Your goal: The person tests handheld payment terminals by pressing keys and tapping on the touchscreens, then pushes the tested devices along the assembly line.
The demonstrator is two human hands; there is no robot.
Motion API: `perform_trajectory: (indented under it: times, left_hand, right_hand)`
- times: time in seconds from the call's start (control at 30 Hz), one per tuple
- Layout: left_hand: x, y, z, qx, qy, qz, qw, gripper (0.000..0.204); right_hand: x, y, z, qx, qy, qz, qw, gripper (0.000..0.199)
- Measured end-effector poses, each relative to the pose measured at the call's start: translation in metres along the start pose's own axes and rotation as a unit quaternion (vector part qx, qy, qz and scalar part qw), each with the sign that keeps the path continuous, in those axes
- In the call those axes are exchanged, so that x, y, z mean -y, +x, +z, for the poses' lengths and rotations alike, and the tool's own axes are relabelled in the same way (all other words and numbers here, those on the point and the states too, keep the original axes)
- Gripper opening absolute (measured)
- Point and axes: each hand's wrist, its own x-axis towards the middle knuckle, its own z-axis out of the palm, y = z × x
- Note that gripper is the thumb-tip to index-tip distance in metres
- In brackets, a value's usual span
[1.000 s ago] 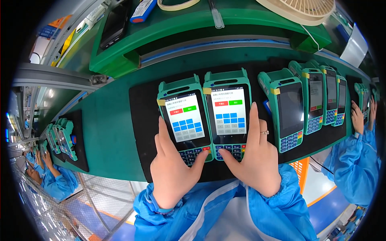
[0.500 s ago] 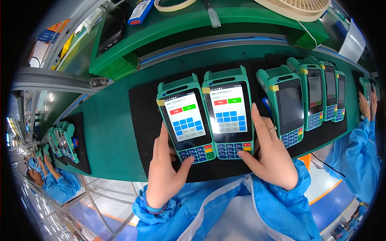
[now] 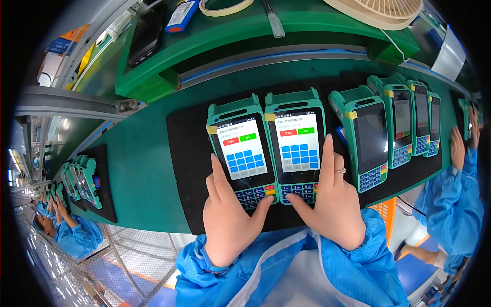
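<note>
Two teal card payment terminals lie side by side in front of me, the left terminal (image 3: 238,128) and the right terminal (image 3: 295,123), both with lit screens of blue and grey tiles under a red and a green button. My left hand (image 3: 227,217) grips the left terminal's lower left side, fingers stretched along its edge, thumb at the right end of its keypad. Along the right terminal's right edge lie the fingers of my right hand (image 3: 335,204); its thumb rests on the lower left keys. The thumbs cover part of both keypads.
A terminal with a dark screen (image 3: 369,135) lies to the right, several more behind it, on the black mat (image 3: 192,179). A green shelf (image 3: 317,28) spans the back, holding a phone (image 3: 146,43), a tape roll (image 3: 225,11) and a beige fan (image 3: 378,10). Co-workers' arms show at both sides.
My left thumb has slid right across its keypad, and my right thumb has moved left on the other. More tiles on both screens have turned from grey to blue. The view has shifted slightly.
</note>
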Motion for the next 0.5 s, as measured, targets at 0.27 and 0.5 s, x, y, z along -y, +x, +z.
perform_trajectory:
  times: [0.27, 0.5]
  left_hand:
    - [0.032, -0.002, -0.027, 0.149, -0.135, 0.021, 0.979, 0.089]
    - [0.028, -0.001, -0.021, 0.124, -0.131, 0.014, 0.983, 0.086]
  right_hand:
    - [-0.021, -0.001, -0.011, 0.03, 0.098, -0.061, 0.993, 0.102]
    - [-0.018, -0.002, -0.009, 0.026, 0.082, -0.084, 0.993, 0.096]
